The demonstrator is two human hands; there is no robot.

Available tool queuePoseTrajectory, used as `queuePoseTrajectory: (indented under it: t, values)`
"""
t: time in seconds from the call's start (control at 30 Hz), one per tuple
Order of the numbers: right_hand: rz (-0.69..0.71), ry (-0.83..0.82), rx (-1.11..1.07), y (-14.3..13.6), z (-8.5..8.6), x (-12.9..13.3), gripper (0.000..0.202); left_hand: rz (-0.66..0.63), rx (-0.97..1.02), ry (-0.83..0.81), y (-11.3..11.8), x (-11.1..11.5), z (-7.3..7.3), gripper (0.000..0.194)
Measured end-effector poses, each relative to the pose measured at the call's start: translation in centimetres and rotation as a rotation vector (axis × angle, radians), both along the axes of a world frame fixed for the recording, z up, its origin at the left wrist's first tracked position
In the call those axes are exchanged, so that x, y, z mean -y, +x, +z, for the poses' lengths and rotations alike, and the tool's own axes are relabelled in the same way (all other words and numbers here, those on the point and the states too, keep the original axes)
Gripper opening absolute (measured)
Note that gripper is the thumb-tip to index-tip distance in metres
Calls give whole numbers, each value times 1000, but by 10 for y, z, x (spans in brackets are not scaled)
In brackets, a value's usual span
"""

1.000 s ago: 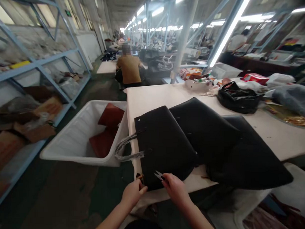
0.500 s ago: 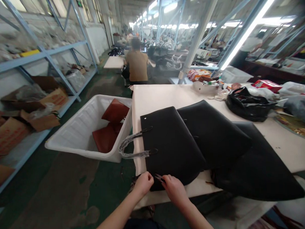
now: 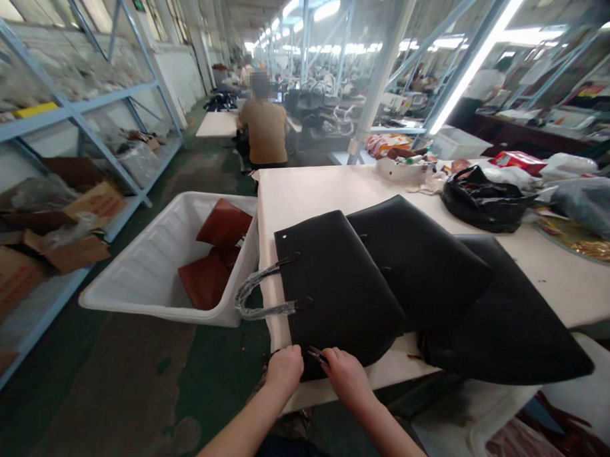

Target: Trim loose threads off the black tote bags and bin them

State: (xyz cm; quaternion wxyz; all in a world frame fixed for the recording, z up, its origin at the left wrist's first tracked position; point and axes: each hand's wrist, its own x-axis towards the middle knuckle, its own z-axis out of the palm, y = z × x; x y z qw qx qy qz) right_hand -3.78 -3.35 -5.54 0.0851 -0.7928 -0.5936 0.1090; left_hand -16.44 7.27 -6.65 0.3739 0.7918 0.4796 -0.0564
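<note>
A black bag (image 3: 337, 281) lies flat at the table's left end, its plastic-wrapped handle (image 3: 254, 293) hanging over the left edge. At the bag's near left corner, my left hand (image 3: 286, 368) is closed with its fingers pinched; what is between them is too small to make out. Just right of it my right hand (image 3: 344, 374) is wrapped round a small metal tool (image 3: 317, 355), whose tip points left over the black bag. Two more black pieces, one (image 3: 416, 264) overlapping the other (image 3: 508, 321), lie to the right.
Left of the table (image 3: 303, 188) stands a white bin (image 3: 136, 261) with brown leather pieces. A black pouch (image 3: 484, 199) and plastic bags lie at the back right. Shelves with cardboard boxes (image 3: 80, 243) line the left. A seated person (image 3: 266, 130) is further ahead.
The view has shifted slightly, so the table and bags appear a little further left. My left hand has turned slightly, knuckles up; my right hand holds the tool in nearly the same place.
</note>
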Motion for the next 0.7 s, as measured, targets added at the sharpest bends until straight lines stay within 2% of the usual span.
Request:
queuePoseTrajectory:
  t: [0.17, 0.33, 0.43, 0.53, 0.6, 0.7]
  values:
    - [13, 2, 3, -3, 7, -4, 4, 167, 146, -264, 3, -12, -5, 19]
    - [15, -1, -11, -7, 7, -12, 4, 295, 280, -412, 4, -5, -7, 19]
    - [8, -4, -48, -7, 4, -12, 9, 310, 309, -413, 0, 0, -10, 16]
    - [-30, 17, -120, -4, 6, -9, 11, 288, 294, -367, -11, -6, -13, 16]
    - [-72, 49, -186, 0, 13, -8, 8, 255, 260, -307, -22, -20, -12, 19]
    - [-147, 113, -272, 13, 28, -16, 11, 188, 197, -165, -36, -59, -4, 26]
